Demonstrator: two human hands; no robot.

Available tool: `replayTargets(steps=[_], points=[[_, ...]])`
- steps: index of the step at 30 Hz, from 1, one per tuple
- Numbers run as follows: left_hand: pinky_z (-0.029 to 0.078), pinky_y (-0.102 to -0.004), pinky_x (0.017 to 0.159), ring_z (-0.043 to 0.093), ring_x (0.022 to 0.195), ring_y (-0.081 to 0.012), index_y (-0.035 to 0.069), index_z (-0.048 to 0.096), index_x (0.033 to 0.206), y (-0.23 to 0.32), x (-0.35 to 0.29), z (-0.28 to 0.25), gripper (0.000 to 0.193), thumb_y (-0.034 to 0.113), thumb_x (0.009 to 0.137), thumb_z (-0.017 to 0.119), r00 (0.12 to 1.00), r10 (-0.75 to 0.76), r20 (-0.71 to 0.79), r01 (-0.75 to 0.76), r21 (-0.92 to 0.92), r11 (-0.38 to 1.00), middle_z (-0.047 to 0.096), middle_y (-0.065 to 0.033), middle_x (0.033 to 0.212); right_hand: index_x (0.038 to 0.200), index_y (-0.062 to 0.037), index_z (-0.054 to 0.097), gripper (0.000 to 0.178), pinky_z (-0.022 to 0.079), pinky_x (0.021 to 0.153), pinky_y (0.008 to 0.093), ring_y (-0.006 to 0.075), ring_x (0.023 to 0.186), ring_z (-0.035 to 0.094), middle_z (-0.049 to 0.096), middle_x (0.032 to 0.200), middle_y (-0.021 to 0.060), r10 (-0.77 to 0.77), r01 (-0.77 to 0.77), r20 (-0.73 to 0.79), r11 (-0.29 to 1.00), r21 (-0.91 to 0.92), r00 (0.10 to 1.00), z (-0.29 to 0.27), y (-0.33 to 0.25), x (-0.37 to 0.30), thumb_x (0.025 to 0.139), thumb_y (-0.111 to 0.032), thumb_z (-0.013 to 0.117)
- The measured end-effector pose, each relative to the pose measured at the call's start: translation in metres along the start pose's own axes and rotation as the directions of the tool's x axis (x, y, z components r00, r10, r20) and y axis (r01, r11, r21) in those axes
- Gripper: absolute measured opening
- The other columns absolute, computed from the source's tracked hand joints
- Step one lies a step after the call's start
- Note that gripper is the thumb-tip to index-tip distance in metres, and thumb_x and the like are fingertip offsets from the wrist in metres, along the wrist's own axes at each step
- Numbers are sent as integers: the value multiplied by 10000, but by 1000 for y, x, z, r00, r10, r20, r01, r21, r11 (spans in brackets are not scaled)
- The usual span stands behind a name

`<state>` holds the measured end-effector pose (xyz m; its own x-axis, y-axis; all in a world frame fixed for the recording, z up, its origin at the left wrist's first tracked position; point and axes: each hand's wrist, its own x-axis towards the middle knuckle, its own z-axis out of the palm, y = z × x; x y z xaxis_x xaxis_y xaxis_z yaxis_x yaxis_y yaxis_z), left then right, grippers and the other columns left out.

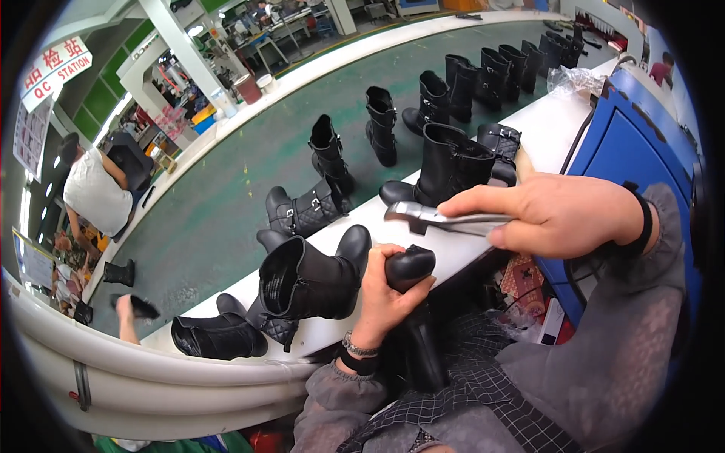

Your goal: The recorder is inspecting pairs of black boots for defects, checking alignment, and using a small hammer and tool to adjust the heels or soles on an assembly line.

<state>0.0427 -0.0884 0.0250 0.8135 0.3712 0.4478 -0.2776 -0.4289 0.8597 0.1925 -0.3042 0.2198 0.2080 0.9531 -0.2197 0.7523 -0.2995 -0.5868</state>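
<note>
My left hand [385, 294] is wrapped round the upper end of a black boot [424, 347]; the rest of the boot hangs down against my lap. Above it and to the right, my right hand [555, 215] grips metal pincers [423, 217], slightly blurred, their head apart from the boot. On the white ledge left of my left hand, a black boot [298, 283] leans with its shaft opening toward me. Beyond the pincers, another black boot [449, 166] stands upright with its toe pointing left.
A green conveyor [219, 234] beyond the white ledge [547, 124] carries several buckled black boots [381, 124]. A blue machine [612, 158] stands close on my right. White pipes [166, 377] curve along the lower left. Another person's hand [127, 321] holds something black at far left.
</note>
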Motion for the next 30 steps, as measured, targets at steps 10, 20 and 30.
replayTargets(steps=[10, 20, 30], points=[[509, -281, 812, 606, 899, -117, 23, 473, 1134, -18, 16, -13, 477, 122, 794, 791, 953, -206, -222, 105, -396, 912, 623, -55, 986, 1375, -117, 523, 497, 428, 546, 202, 46, 609, 522, 591, 732, -9, 622, -478, -77, 669, 569, 779, 67, 43, -56, 880, -99, 553], [521, -280, 749, 604, 861, -136, 8, 503, 1123, -71, 47, 23, 366, 253, 914, 677, 795, -563, -224, 318, -637, 703, 603, -72, 998, 1285, -77, 568, 418, 491, 728, 454, 401, 831, 627, 645, 882, 236, 192, -422, -755, 899, -122, 626, 139, 158, 17, 878, -168, 595], [361, -461, 1042, 474, 1187, -452, -115, 347, 1359, -100, 36, 44, 723, 412, 921, 577, 872, -274, -405, 365, 167, 916, 465, -344, 1270, 1129, -18, 607, 427, 424, 885, 471, 432, 1021, 518, 568, 1141, 214, -41, -169, -785, 969, -183, 619, 179, 156, 57, 706, 42, 614]])
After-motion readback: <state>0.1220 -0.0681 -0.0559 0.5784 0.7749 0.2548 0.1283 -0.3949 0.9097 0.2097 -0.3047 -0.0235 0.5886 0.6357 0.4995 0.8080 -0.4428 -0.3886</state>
